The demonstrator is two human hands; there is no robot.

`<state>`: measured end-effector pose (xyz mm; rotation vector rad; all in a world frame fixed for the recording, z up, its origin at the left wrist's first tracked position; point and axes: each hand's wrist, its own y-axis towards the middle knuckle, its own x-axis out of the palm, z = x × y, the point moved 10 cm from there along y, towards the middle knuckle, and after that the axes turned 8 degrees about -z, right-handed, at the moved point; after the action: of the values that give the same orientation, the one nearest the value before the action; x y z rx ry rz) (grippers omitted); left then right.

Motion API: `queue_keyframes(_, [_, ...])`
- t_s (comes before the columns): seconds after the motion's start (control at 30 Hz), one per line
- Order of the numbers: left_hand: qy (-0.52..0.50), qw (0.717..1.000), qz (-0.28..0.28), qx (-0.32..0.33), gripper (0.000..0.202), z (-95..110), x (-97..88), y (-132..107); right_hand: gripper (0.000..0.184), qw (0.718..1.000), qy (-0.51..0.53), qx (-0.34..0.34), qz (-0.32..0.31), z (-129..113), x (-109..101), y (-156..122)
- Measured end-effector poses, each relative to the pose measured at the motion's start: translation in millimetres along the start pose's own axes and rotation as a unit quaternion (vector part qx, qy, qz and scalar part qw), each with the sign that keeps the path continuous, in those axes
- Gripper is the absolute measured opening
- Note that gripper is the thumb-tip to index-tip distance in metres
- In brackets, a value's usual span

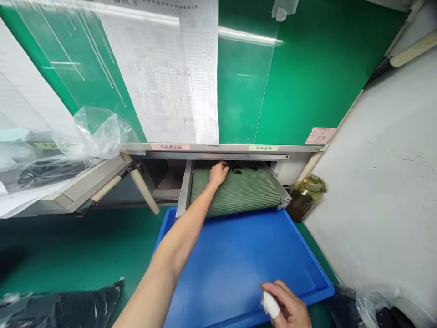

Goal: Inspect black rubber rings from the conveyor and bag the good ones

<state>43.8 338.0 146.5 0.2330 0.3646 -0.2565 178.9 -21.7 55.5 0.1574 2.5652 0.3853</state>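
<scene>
Head: L hand (218, 174) on mesh belt (239, 193), grip unclear; R hand (285, 305) closed above tray (239, 269).

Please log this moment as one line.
left hand: on green belt by dark pieces | right hand: white object, over blue tray

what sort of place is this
Probably a factory production station: a green mesh conveyor belt carrying small black parts runs out above a blue plastic tray, and a printed record sheet hangs on the green panel above.
</scene>
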Motion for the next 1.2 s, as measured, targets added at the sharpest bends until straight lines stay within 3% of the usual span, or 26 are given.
queue_keyframes(0.1, [-0.136, 0.991, 0.003, -0.002, 0.031, 1, 14.0, -67, 0.026, 0.999, -0.041, -0.008, -0.007, -21, -18, 10])
queue_keyframes(0.2, [-0.254, 0.967, -0.024, -0.013, 0.024, -1, 38.0, -165, 0.029, 0.998, -0.064, -0.009, -0.016, -49, -22, 22])
queue_keyframes(0.27, [-0.477, 0.875, -0.054, -0.063, 0.018, -10, 60.7, -231, 0.030, 0.997, -0.072, -0.021, -0.035, -69, -15, 24])
queue_keyframes(0.33, [-0.587, 0.801, -0.044, -0.109, 0.020, -16, 71.3, -285, 0.031, 0.996, -0.072, -0.029, -0.054, -84, -5, 20])
queue_keyframes(0.43, [-0.631, 0.761, -0.038, -0.146, 0.030, -16, 74.7, -332, 0.030, 0.994, -0.075, -0.029, -0.076, -99, 7, 8])
queue_keyframes(0.63, [-0.644, 0.749, -0.059, -0.141, 0.025, 0, 71.8, -366, 0.030, 0.989, -0.084, -0.056, -0.104, -125, 17, -19])
queue_keyframes(0.8, [-0.623, 0.767, -0.053, -0.141, 0.023, 0, 70.5, -381, 0.036, 0.983, -0.124, -0.080, -0.113, -135, 20, -30])
queue_keyframes(0.97, [-0.614, 0.773, -0.016, -0.161, 0.024, -11, 68.4, -386, 0.039, 0.965, -0.193, -0.113, -0.139, -132, 33, -30])
queue_keyframes(1.2, [-0.585, 0.786, 0.014, -0.201, 0.024, -23, 73.2, -387, 0.031, 0.961, -0.192, -0.101, -0.173, -118, 43, -23])
